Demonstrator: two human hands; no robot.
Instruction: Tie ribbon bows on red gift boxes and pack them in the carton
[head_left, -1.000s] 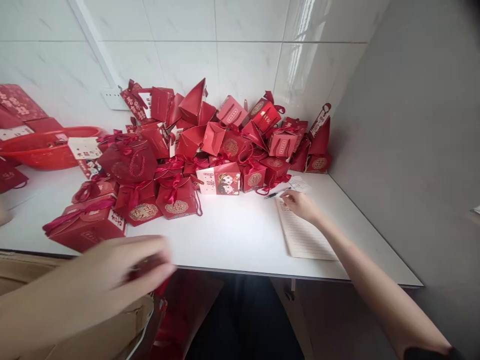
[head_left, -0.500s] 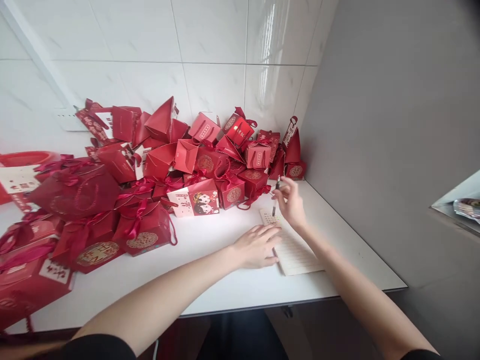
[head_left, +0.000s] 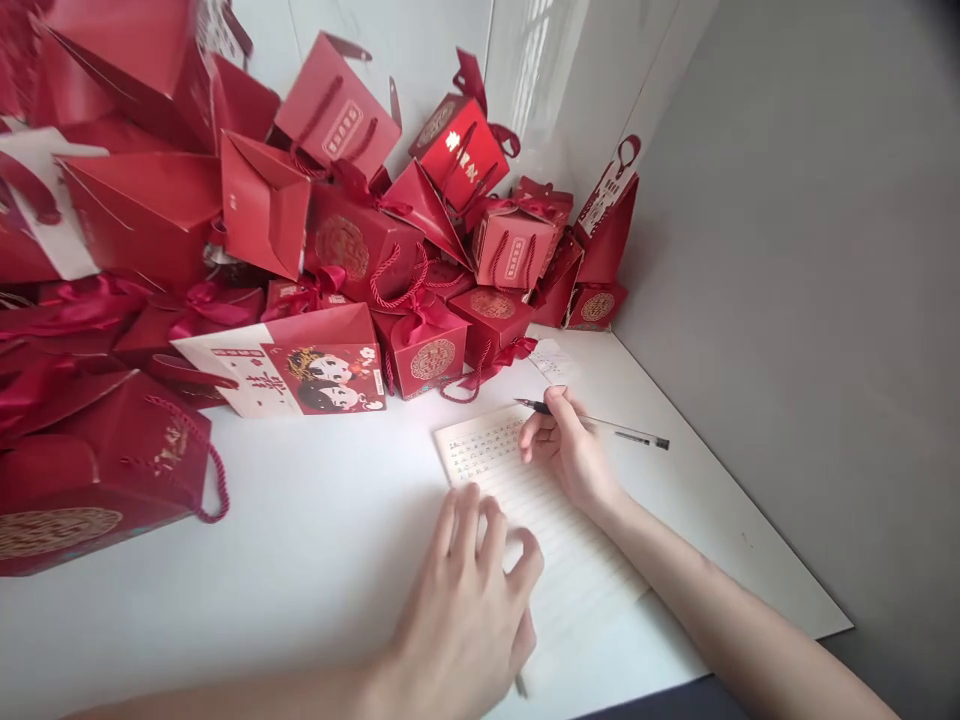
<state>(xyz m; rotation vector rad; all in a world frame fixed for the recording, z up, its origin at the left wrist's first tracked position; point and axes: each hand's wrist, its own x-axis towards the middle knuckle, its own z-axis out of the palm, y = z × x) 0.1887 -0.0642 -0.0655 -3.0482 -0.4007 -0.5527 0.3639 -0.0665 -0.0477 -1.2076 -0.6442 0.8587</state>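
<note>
Behind and left of the notepad (head_left: 574, 565), red boxes (head_left: 429, 362) crowd the table (head_left: 315, 520).

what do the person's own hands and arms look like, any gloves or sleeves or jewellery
The left hand and right hand are both ungloved. The visible stretches of forearm are bare, with no sleeve or cuff in view. No ring, watch or bracelet shows, and no marking can be made out.

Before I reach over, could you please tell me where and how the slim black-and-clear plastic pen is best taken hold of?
Probably pinch the pen near its free end, coming from the right: that straight length juts out past the right hand, which hides its middle.
</note>
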